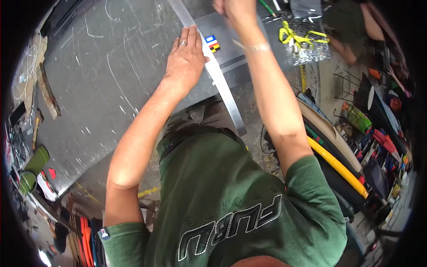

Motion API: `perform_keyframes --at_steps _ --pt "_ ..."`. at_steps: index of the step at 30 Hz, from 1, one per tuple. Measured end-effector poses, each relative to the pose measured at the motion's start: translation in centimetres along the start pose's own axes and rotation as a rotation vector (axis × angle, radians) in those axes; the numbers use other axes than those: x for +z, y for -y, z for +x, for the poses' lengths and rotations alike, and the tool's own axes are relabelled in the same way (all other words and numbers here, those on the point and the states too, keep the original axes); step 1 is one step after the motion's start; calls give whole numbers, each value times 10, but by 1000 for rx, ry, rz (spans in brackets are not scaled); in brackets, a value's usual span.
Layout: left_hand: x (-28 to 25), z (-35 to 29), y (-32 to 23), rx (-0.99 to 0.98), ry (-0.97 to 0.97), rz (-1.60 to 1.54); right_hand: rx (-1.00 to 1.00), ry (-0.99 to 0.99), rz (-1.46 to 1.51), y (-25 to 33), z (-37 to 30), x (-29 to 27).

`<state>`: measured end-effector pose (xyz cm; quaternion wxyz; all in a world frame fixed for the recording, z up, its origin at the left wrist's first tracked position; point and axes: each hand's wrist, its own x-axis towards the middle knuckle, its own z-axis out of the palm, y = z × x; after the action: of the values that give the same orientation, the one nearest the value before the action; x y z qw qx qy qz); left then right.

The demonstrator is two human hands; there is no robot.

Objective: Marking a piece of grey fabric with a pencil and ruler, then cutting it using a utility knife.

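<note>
My left hand (185,57) lies flat with its fingers stretched forward, pressing beside and partly on a long metal straightedge (226,94). The straightedge runs from the far edge of view across dark grey sheet material (231,33) and sticks out past the table's near edge. Beyond my left fingertips, to the right, is a small blue, red, yellow and black patch (212,43). My right hand (239,11) is farther forward, closed and slightly blurred at the top edge of view. What its fingers hold, if anything, is hidden.
The scratched dark table (102,84) stretches left, with a wood strip (48,91) and a hammer (37,127) at its far left. Clear plastic with a yellow ribbon (293,35) and a green pencil (267,8) lie right. Rolls of material (338,167) stand by my right arm; another person (347,49) is beyond.
</note>
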<state>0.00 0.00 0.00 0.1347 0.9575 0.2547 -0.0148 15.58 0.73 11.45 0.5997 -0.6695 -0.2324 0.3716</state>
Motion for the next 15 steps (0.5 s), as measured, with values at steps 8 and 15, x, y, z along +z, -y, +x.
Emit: perform_keyframes --at_steps 8,15 --pt "-1 -2 2 -19 -62 -189 57 158 -942 -95 -201 -109" --pt "2 -12 16 -153 -394 -539 313 -41 -992 -126 -235 -111"
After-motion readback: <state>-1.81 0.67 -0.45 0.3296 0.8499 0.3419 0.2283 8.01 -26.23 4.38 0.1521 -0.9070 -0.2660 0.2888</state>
